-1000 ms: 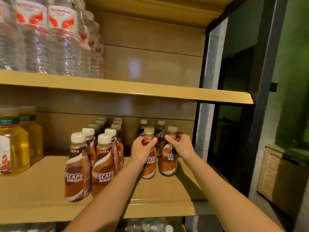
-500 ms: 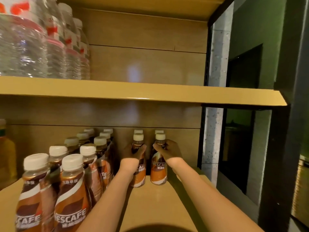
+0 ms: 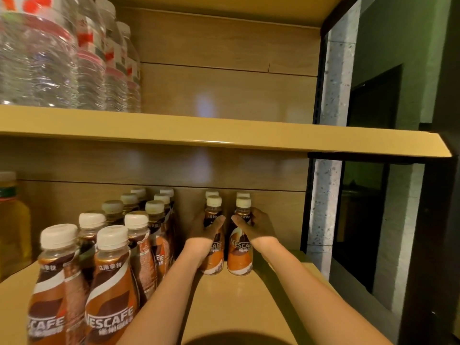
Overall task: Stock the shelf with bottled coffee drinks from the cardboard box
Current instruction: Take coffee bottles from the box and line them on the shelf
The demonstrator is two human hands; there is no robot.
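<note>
Reaching deep under the upper shelf board (image 3: 224,138), both arms stretch toward the back of the lower shelf (image 3: 244,302). The left hand (image 3: 204,229) wraps around the upper body of one coffee bottle (image 3: 213,247), fingers curled round its far side and thumb on the near side, closed on it just below the neck. The right hand (image 3: 256,227) grips a second coffee bottle (image 3: 239,247) the same way from the right, fingers folded round the shoulder of the bottle. Both bottles stand upright on the shelf, long axis vertical, white caps pointing straight up and bases flat on the board; the Nescafe label on the right one faces the camera. They stand just beside each other with a narrow dark gap between, and behind each, another white cap (image 3: 211,194) shows close to the back panel. To the left, apart from this pair, two rows of identical bottles (image 3: 139,247) run from the back wall to the front edge, all upright with caps up. A yellow drink bottle (image 3: 12,220) stands at the far left. Clear water bottles (image 3: 74,66) with red labels fill the left part of the upper shelf.
</note>
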